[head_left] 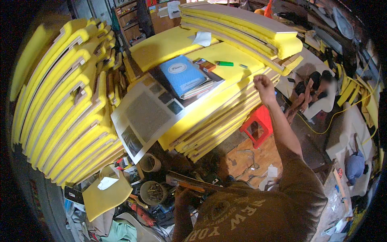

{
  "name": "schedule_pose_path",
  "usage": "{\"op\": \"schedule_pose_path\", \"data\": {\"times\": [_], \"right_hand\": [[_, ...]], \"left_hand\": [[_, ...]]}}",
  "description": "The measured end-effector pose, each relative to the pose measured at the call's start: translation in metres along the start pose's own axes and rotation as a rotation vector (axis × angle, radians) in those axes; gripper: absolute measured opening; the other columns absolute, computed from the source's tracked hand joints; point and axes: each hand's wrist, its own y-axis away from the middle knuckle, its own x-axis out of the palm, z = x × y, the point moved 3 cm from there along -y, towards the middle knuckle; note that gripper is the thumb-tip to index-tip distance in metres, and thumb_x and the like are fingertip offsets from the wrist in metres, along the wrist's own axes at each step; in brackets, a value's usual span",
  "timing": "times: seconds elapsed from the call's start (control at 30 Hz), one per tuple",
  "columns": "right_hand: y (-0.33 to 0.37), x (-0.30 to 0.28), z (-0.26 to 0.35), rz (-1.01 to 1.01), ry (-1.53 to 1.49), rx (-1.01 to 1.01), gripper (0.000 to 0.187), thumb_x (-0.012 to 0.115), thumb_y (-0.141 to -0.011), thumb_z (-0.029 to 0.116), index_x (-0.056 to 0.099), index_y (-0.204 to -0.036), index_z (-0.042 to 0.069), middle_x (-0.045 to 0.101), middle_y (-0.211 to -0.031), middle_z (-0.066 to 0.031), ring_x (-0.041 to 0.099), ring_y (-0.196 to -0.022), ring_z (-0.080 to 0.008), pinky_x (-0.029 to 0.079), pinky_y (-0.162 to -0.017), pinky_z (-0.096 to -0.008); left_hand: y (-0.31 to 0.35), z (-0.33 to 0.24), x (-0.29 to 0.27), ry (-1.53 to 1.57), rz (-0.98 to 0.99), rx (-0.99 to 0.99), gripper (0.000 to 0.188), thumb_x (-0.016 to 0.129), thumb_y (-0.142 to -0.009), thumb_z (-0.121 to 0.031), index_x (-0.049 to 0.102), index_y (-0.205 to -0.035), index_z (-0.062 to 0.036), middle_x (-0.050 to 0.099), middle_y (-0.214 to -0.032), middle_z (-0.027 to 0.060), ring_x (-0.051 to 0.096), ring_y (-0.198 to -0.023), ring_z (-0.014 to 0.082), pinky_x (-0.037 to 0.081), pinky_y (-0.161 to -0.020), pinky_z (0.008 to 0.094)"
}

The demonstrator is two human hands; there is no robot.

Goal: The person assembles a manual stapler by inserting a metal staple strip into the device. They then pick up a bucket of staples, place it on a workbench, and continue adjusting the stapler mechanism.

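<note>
Right hand [264, 86] raised, fingers in a fist, any contents hidden; shadowed left hand [186, 195], grip unclear, near a bucket [155, 202] of small pieces [153, 189].

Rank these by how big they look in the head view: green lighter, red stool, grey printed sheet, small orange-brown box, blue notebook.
1. Grey printed sheet
2. Blue notebook and red stool: too alike to rank
3. Small orange-brown box
4. Green lighter
</note>
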Motion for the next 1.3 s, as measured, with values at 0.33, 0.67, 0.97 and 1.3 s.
{"op": "schedule_pose_path", "data": {"times": [0.33,0.67,0.97,1.3], "right_hand": [[-0.099,0.010,-0.027,0.104,0.832,-0.283,0.026,0.063,-0.077,0.018,0.061,-0.096,0.001,0.061,-0.090,-0.0155,0.059,-0.078,-0.0292,0.048,-0.071,-0.0368],[0.038,-0.039,-0.003,0.034,-0.976,0.448,0.012,0.048,-0.089,0.010,0.053,-0.094,0.001,0.057,-0.078,-0.0070,0.052,-0.061,-0.0116,0.045,-0.057,-0.0237],[0.188,-0.093,0.023,-0.209,-1.283,0.464,0.022,0.052,-0.087,0.016,0.056,-0.102,0.000,0.062,-0.080,-0.0065,0.057,-0.062,-0.0119,0.050,-0.061,-0.0278],[0.278,-0.090,0.036,-0.417,-1.188,0.438,0.018,0.054,-0.086,0.015,0.057,-0.099,0.002,0.061,-0.082,-0.0074,0.057,-0.062,-0.0132,0.049,-0.061,-0.0276]], "left_hand": [[0.003,0.005,0.119,0.063,0.088,0.028,0.038,0.061,-0.078,-0.001,0.046,-0.112,-0.0031,0.054,-0.106,0.0134,0.057,-0.095,0.0265,0.051,-0.075,0.0409],[-0.041,-0.003,0.194,-0.001,0.585,-0.232,0.036,0.067,-0.076,-0.009,0.050,-0.107,-0.0047,0.056,-0.100,0.0089,0.057,-0.091,0.0226,0.049,-0.077,0.0364],[-0.095,0.048,0.132,-0.427,0.495,-0.390,0.037,0.072,-0.070,-0.015,0.053,-0.101,-0.0079,0.056,-0.089,0.0009,0.054,-0.084,0.0144,0.045,-0.072,0.0314],[-0.044,0.022,0.220,-0.560,0.557,-0.453,0.038,0.067,-0.065,-0.015,0.054,-0.099,-0.0080,0.056,-0.080,-0.0001,0.054,-0.067,0.0089,0.044,-0.054,0.0225]]}}
